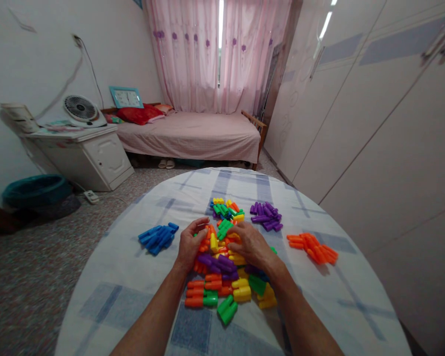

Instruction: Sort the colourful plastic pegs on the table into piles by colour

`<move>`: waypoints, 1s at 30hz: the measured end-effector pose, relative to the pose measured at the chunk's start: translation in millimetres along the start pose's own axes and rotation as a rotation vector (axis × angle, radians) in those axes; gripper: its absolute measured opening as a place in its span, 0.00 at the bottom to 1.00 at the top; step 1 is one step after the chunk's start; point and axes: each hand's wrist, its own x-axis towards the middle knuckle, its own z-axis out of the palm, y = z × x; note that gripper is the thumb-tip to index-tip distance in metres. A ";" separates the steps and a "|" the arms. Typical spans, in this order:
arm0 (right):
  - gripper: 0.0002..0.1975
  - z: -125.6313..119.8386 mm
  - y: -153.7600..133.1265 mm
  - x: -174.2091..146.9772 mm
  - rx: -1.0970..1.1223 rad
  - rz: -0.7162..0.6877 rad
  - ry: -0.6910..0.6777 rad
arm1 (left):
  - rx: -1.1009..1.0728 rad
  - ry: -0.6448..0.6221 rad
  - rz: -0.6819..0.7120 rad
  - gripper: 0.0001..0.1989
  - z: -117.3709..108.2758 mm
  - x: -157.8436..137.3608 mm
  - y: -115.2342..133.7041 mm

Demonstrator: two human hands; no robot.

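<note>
A mixed pile of plastic building pieces lies at the middle of the round table, in orange, yellow, green and purple. My left hand (pixel 189 243) is at the pile's left side, fingers curved and apart, beside orange pieces (pixel 209 238) and a yellow piece (pixel 214 243). Over the right side reaches my right hand (pixel 252 243), its fingers bent and spread, with the fingertips close to a green piece (pixel 224 229); whether they touch it I cannot tell. Purple pieces (pixel 218 264) lie between my wrists. Nearest me are a green piece (pixel 227 310) and yellow pieces (pixel 242 290).
Sorted heaps surround the pile: blue pieces (pixel 158 239) at left, purple pieces (pixel 267 216) at back right, orange pieces (pixel 313 248) at right. A checked cloth covers the table (pixel 133 296). Beyond stand a bed (pixel 193 131), a cabinet with a fan (pixel 80 110), and wardrobes (pixel 356 123).
</note>
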 end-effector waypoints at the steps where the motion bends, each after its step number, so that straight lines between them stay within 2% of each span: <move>1: 0.12 0.7 -0.4 0.2 -0.012 -0.005 -0.001 | -0.019 -0.009 -0.015 0.22 0.1 0.1 -0.7; 6: 0.06 3.8 -1.5 3.2 -0.022 -0.013 0.027 | 0.067 0.037 -0.008 0.20 4.3 0.1 -1.1; 12: 0.07 0.8 2.3 5.6 -0.032 0.025 0.055 | 0.303 -0.005 0.128 0.16 9.2 -1.2 0.6; 20: 0.04 -1.1 -0.1 2.2 -0.099 0.019 0.054 | 0.281 -0.003 0.137 0.16 8.6 0.1 -4.0; 25: 0.07 -13.6 0.6 0.9 0.084 0.071 0.180 | 0.161 0.040 0.065 0.20 4.8 2.3 -5.0; 30: 0.11 -33.3 21.6 -12.8 0.380 0.213 0.309 | 0.075 0.049 0.049 0.22 4.3 3.0 -4.2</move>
